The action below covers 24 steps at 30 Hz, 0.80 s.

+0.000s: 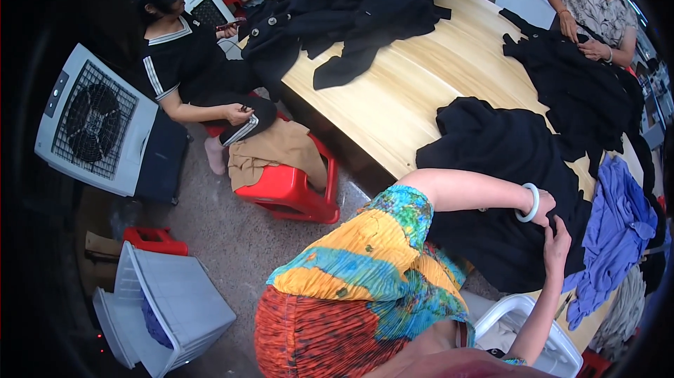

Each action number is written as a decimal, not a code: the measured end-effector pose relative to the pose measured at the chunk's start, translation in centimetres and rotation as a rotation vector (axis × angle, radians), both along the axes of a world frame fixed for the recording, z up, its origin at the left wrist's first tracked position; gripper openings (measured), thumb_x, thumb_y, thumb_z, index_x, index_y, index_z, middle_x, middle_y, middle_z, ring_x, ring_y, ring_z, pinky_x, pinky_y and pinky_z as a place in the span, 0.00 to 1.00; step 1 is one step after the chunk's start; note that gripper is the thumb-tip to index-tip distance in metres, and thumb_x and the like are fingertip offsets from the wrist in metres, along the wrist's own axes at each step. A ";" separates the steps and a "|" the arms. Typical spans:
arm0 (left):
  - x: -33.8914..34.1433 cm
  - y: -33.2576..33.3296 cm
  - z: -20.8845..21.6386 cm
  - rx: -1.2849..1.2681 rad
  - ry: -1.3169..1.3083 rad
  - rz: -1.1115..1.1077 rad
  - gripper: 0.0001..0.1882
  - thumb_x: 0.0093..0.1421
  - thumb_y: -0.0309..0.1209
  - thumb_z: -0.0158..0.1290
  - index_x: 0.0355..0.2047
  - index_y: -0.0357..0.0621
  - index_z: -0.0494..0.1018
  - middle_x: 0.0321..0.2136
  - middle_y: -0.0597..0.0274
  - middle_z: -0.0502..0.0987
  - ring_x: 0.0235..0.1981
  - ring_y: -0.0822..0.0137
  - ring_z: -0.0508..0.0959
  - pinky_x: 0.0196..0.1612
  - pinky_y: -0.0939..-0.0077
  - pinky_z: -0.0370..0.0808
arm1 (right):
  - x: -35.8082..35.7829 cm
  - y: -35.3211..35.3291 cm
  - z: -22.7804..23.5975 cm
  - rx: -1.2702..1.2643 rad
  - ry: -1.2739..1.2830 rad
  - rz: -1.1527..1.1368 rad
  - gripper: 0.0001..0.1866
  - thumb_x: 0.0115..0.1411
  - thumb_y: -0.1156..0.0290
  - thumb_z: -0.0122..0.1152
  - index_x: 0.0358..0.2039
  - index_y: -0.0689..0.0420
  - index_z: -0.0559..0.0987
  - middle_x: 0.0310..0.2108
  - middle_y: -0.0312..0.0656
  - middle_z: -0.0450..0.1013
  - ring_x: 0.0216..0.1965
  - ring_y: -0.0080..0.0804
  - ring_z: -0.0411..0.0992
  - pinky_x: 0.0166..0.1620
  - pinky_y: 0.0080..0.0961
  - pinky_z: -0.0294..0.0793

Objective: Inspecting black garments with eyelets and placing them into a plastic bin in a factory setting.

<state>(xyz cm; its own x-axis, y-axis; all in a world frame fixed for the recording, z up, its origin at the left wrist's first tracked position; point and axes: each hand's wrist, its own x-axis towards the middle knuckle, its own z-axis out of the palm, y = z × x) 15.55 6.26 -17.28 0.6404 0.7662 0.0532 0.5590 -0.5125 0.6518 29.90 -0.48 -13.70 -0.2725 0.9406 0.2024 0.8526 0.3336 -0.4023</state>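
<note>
A black garment (491, 139) lies spread over the near right side of the wooden table, its lower part hanging over the edge. My left hand (542, 208), with a pale bangle at the wrist, is curled on the cloth and closed on it. Just below, my right hand (557, 243) pinches the same garment, its fingertips close to those of the left. What lies between the fingertips is too small to make out. Right beside my hands is a crumpled purple garment (614, 213).
More black clothes (351, 5) are heaped on the far side of the wooden table (393, 97). A white bin (516, 308) stands close below my right arm. Two co-workers sit nearby, one holding black clothing. At left are a red stool (302, 202), a fan unit (98, 118) and a grey crate (182, 301).
</note>
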 end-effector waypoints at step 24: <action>-2.9 0.7 0.5 0.208 -0.151 -0.259 0.10 0.48 0.24 0.47 0.32 0.31 0.67 0.29 0.46 0.69 0.34 0.48 0.70 0.38 0.67 0.68 | 0.2 -0.4 -0.3 0.047 0.251 0.066 0.07 0.48 0.76 0.50 0.29 0.64 0.70 0.24 0.50 0.69 0.30 0.46 0.69 0.33 0.34 0.67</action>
<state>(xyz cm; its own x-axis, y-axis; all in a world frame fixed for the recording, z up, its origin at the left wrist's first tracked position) 12.67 6.95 -16.73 0.7850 0.5423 0.2995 0.2987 -0.7548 0.5840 30.09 -0.85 -13.98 -0.2690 0.9104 0.3143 0.7037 0.4086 -0.5813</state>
